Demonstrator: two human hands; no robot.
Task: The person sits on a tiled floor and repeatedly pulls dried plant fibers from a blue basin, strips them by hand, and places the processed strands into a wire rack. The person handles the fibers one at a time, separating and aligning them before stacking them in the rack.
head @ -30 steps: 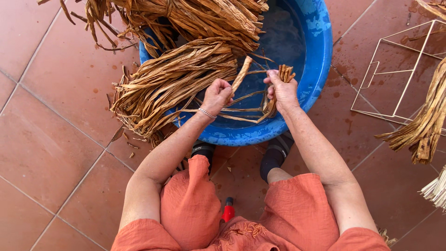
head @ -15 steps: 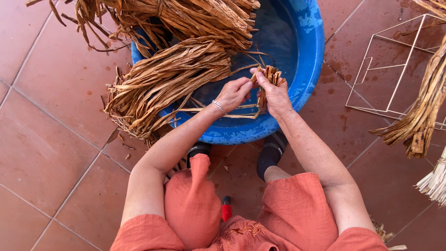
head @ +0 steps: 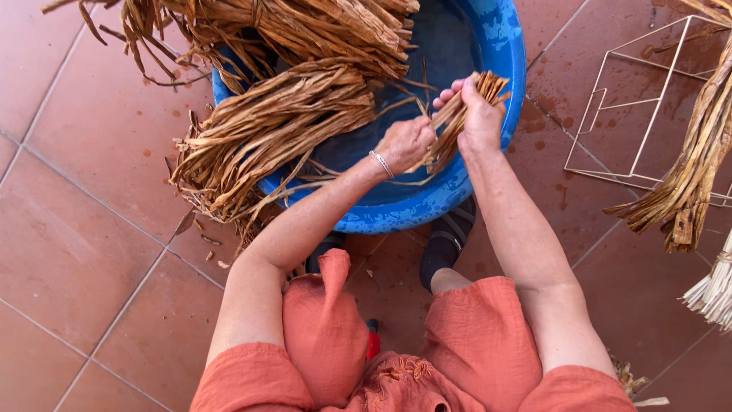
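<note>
So the strips [head: 457, 114] have been gathered up since a second ago: they were held spread apart between the hands, now they're bunched over the tub [head: 499, 46]. The right hand [head: 479, 122] is clenched round the bunch, the left hand [head: 404, 143] pinches its lower end. More bundles [head: 274, 122] are draped across the tub's rim.

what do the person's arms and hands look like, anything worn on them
Both arms are bare from the shoulder down, below short orange sleeves of a loose woven top. The left hand has a thin silver bracelet at the wrist. The right hand shows no bracelet or watch. No gloves on either.
</note>
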